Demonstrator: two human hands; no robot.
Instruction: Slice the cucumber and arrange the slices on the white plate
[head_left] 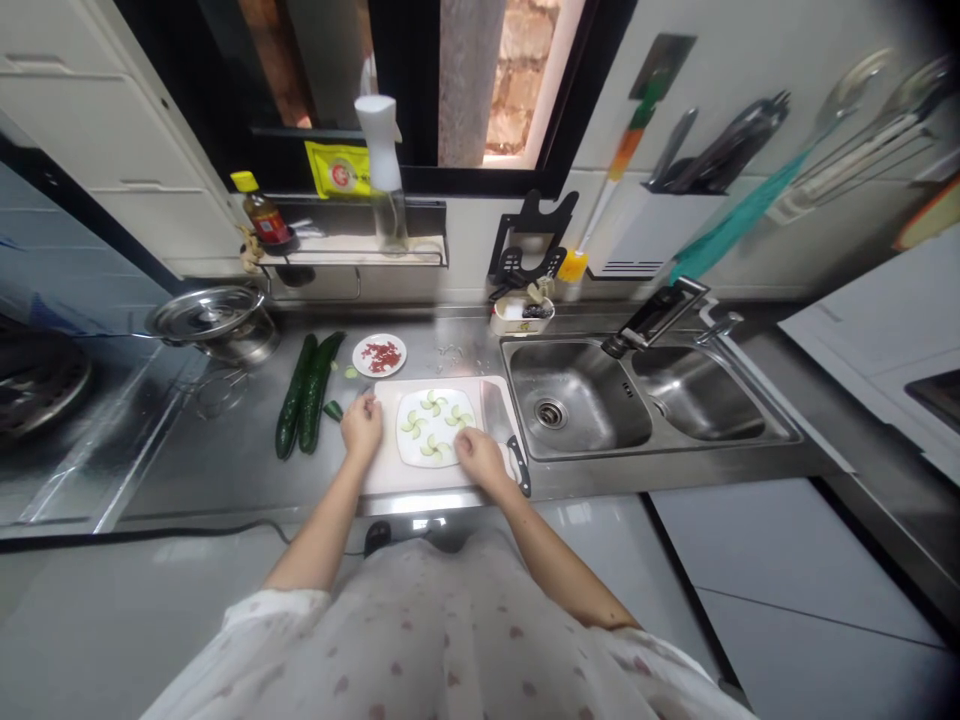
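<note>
A white square plate (427, 402) lies on a pale cutting board (386, 470). Thin green-edged cucumber slices (436, 447) sit on it in several pinwheel shapes. My right hand (481, 460) is over the plate's right edge, its fingers curled together; anything inside them is hidden. At the board's left edge is my left hand (362, 428), also closed, with its fingertips drawn in and no contents I can make out. A cut cucumber end (334, 410) lies just left of it. Right of the plate, a kitchen knife (517, 465) with a black handle rests on the board, partly behind my right hand.
Two whole cucumbers (306, 395) lie to the left. Behind the board stands a small white plate (362, 367) of chopped red pieces. A lidded steel pot (244, 335) is at the back left. The double sink (585, 400) and its faucet (652, 315) lie to the right.
</note>
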